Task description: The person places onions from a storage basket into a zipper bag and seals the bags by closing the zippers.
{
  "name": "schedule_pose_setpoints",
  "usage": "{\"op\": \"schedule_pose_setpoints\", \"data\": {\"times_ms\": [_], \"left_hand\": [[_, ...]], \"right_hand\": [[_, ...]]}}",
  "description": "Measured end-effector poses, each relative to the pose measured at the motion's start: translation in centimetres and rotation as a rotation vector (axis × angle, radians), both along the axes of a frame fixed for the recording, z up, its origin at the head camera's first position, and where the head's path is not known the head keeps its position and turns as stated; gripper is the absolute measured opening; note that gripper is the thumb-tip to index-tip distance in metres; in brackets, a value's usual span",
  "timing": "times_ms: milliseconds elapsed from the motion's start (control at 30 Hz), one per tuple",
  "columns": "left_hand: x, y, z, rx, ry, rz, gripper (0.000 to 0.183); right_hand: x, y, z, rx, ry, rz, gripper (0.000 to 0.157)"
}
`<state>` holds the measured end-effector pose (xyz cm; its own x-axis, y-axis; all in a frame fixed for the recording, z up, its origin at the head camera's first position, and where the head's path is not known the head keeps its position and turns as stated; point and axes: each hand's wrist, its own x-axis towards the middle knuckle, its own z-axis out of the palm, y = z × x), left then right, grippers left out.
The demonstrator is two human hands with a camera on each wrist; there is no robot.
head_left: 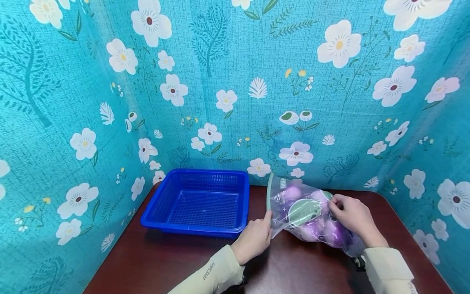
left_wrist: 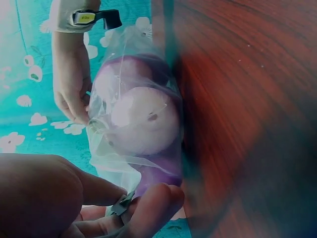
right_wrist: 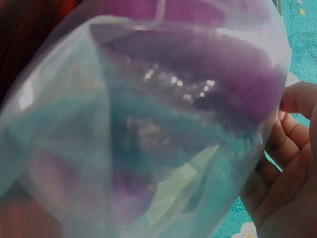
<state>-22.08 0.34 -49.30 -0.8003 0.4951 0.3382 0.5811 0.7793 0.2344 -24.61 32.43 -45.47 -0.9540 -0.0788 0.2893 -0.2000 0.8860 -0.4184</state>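
A clear zip bag (head_left: 284, 222) with a green label lies on the table, holding several round purple-and-white vegetables (head_left: 311, 232) that look like turnips. One of these vegetables (left_wrist: 146, 121) shows a small brown spot through the plastic. My left hand (head_left: 254, 237) pinches the bag's green zip edge at the near corner; a dark zip piece (left_wrist: 120, 204) shows between thumb and fingers in the left wrist view. My right hand (head_left: 354, 216) pinches the plastic at the bag's far right side. In the right wrist view, plastic film (right_wrist: 99, 124) fills most of the picture, blurred.
A blue perforated basket (head_left: 194, 230) stands left of the bag on the dark red-brown table (head_left: 176, 261). A turquoise flowered cloth (head_left: 235, 134) hangs behind the table and along both sides.
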Motion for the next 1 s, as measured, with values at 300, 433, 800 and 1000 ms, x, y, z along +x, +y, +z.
{"op": "schedule_pose_setpoints", "data": {"times_ms": [300, 433, 800, 1000], "left_hand": [[0.5, -0.2, -0.3, -0.013, -0.016, 0.001, 0.037], [0.6, -0.2, -0.6, -0.034, -0.011, 0.013, 0.039], [0.6, -0.3, -1.3, -0.092, 0.049, 0.022, 0.043], [1.0, -0.4, -1.7, -0.113, 0.071, 0.051, 0.049]], "right_hand": [[0.0, -0.4, -0.3, -0.014, 0.011, 0.008, 0.020], [0.0, -0.5, -0.4, -0.016, 0.011, 0.016, 0.022], [0.0, -1.0, 0.1, -0.037, -0.035, 0.020, 0.018], [0.1, -1.0, 0.1, -0.036, -0.037, 0.021, 0.019]]}}
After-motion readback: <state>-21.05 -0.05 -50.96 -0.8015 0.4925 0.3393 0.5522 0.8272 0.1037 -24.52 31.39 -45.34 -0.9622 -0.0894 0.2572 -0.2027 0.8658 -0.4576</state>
